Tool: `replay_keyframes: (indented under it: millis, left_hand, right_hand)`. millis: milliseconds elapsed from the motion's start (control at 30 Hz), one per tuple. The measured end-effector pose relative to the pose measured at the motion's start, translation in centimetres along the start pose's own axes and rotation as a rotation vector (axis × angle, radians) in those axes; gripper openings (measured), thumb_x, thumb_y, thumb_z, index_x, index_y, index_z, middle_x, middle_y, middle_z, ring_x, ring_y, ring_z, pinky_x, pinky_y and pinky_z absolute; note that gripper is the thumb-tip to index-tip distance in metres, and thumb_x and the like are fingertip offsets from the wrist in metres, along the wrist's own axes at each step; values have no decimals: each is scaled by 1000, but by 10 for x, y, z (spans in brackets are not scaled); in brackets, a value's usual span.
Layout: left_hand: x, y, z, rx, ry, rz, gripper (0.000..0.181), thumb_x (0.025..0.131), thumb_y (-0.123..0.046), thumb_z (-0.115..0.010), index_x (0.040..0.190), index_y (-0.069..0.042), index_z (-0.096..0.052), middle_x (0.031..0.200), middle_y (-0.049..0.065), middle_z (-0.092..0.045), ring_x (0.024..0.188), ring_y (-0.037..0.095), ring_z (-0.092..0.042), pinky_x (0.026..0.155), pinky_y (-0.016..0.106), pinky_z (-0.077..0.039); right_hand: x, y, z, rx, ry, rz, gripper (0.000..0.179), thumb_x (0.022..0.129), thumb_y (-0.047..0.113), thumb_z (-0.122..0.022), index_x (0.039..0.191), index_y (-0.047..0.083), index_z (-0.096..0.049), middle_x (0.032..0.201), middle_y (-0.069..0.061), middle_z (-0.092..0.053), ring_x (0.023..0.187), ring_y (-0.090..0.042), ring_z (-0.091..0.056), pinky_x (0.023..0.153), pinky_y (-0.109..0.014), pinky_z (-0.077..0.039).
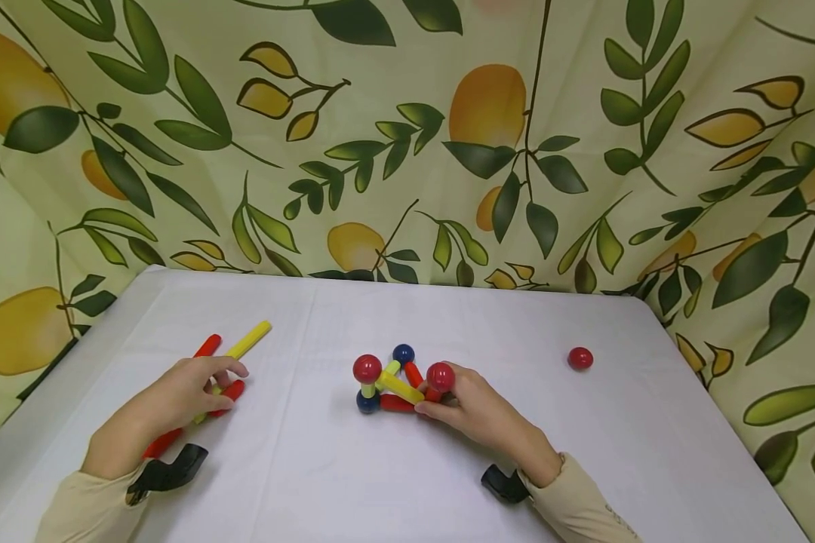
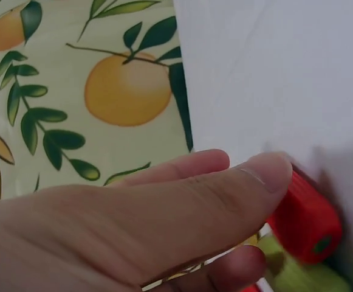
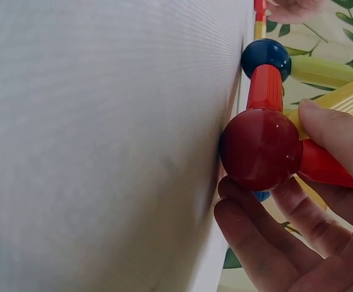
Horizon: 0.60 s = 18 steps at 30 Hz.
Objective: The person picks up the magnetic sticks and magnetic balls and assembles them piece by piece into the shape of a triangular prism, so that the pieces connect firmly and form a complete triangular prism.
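Fingers of right hand (image 1: 475, 407) grip ball-and-rod frame (image 1: 397, 403), midway between side edges of white table (image 1: 312, 483); left hand (image 1: 176, 396), thumb at red rod (image 1: 234, 389), grasp impossible to tell, beside yellow rod (image 1: 250, 339) toward left edge. Loose red ball (image 1: 580, 358) near right edge.

From here I count four red balls (image 1: 580, 358), two blue balls (image 1: 404, 354), one left hand (image 1: 183, 394) and one right hand (image 1: 478, 407). One joined frame (image 1: 392, 383) shows three red rods (image 1: 397, 403), two lime rods (image 1: 368, 390) and one yellow rod (image 1: 402, 388). Partly hidden, there's one loose yellow rod (image 1: 250, 339), at least two loose red rods (image 1: 209, 345) and at least one loose lime rod (image 2: 301, 274).
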<state>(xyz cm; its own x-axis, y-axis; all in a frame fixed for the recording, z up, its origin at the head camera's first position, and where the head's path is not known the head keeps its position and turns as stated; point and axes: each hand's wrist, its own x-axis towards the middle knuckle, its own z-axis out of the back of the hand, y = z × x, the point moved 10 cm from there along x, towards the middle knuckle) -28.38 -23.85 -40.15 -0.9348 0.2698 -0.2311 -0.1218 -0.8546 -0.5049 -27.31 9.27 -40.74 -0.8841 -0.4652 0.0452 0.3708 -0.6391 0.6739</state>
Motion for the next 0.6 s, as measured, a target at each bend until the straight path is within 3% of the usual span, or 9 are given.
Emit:
replay_keyframes:
  millis: [233, 467, 600]
  left_hand:
    - [3, -19, -10, 1, -18, -118, 30, 80, -6, -79, 108, -8, -68, 88, -2, -64, 72, 12, -48, 61, 21, -42]
    - [4, -15, -11, 63, -5, -45, 31, 77, -8, -82, 104, -9, -70, 88, -1, -65, 78, 16, -51, 66, 26, -44]
    - [4, -20, -10, 93, -29, -76, 25, 79, -9, -81, 102, -11, -71, 85, -3, -64, 78, 14, -52, 67, 27, -45]
  right_hand:
    - [0, -1, 0, 3, 3, -5, 18, 85, 24, -79, 98, 17, -68, 87, 8, -61, 81, -11, -56, 71, -21, -50]
    - [1, -1, 0, 8, 9, 2, 18, 85, 25, -79, 100, 17, -70, 88, 9, -62, 81, -10, -56, 71, -21, -50]
    - [1, -1, 0, 7, 10, 5, 19, 85, 24, -79, 100, 17, -71, 88, 8, -62, 81, -10, -56, 71, -21, -50]
